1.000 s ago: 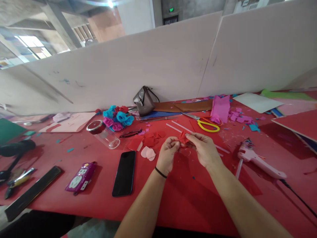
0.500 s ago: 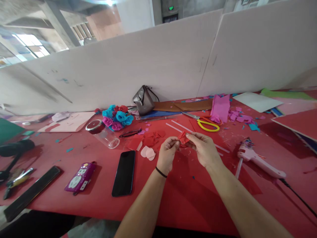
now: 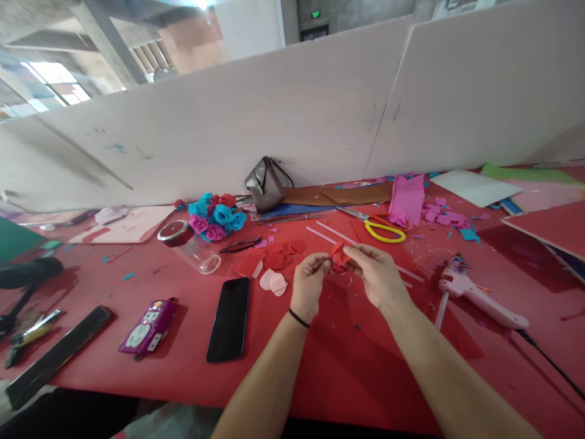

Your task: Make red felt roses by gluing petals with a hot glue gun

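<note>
A small crumpled red crepe paper flower [image 3: 339, 255] is held between my two hands, above the middle of the red table. My right hand [image 3: 377, 274] pinches its petals between thumb and fingers. On the other side, my left hand [image 3: 311, 283] is closed with thumb and fingertips at the flower's left edge; what exactly lies in that pinch is too small to see. Left of my hands lie cut red paper pieces [image 3: 276, 258] and pale pink paper petals [image 3: 273, 281]. Behind the right hand are clear glue sticks [image 3: 336, 233] and yellow-handled scissors [image 3: 384, 231].
A pink glue gun [image 3: 484, 302] with a cord lies at right. A black phone [image 3: 228, 320], purple pouch [image 3: 148, 328] and clear jar [image 3: 194, 250] are at left. Blue, pink and red paper flowers [image 3: 223, 214] and a grey bag [image 3: 267, 189] stand near the white partition [image 3: 283, 116].
Almost nothing differs. Both hands keep hold of the red paper flower at the same spot, with only slight shifts of the fingers and the flower.
</note>
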Available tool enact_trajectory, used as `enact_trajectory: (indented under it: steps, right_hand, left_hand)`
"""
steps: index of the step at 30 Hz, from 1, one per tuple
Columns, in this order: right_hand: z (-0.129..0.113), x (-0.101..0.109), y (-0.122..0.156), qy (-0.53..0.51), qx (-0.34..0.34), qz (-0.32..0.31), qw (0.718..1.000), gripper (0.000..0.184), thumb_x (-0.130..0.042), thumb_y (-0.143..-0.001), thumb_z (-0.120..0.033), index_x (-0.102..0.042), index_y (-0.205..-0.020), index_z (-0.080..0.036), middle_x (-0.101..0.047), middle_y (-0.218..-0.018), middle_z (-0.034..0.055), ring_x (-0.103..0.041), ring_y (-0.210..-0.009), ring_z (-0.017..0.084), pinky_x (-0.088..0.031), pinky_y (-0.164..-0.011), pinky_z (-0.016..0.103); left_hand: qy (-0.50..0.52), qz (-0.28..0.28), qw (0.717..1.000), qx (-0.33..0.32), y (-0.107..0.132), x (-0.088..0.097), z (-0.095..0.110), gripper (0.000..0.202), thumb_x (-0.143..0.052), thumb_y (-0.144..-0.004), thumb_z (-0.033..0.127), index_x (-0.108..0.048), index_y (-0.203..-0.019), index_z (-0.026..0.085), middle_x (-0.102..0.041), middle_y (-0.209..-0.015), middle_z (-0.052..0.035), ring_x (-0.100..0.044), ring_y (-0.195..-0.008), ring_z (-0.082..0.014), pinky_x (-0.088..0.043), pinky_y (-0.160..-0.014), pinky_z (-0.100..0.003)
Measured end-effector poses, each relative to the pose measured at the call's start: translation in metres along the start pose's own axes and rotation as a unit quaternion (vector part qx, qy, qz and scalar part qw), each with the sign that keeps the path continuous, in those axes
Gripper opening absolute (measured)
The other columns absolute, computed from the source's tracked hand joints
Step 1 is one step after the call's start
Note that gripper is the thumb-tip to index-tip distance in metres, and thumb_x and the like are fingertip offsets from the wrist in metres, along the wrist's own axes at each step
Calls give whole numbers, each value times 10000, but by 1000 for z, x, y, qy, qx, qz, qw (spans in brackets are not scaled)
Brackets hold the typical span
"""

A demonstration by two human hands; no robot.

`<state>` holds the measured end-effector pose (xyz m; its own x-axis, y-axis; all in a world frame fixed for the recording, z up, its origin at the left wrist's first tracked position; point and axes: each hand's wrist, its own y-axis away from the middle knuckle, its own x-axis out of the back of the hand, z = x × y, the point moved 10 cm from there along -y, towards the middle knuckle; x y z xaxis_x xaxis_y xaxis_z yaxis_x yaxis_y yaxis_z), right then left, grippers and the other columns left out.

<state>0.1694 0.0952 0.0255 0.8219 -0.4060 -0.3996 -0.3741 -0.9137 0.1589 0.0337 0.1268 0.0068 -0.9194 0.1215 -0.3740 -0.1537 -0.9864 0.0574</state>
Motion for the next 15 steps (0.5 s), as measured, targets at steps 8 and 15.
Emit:
enact_trajectory:
  steps: [8,15]
  right_hand:
    - [-4,-1,1,5,18,-3,1000,241,-798,-534,-385,-674,-609,-192,-676,-603,1,-570,-560,114,-450,-598,255]
    - [-4,-2,1,3,27,-6,1000,214,-796,-540,-361,-676,-602,-195,-672,-606,-4,-566,-571,113,-454,-615,261]
  left_hand:
    - [-12,7,1000,-3,0,2,-1,165,-727,-619,217,-683,-767,159,-660,-704,-7,-548,-642,-99,-435,-681,-236]
    - [-7,12,1000,-13,1,-1,-2,140,-711,-648,215,-703,-776,158,-685,-735,-22,-580,-689,-118,-450,-728,-255]
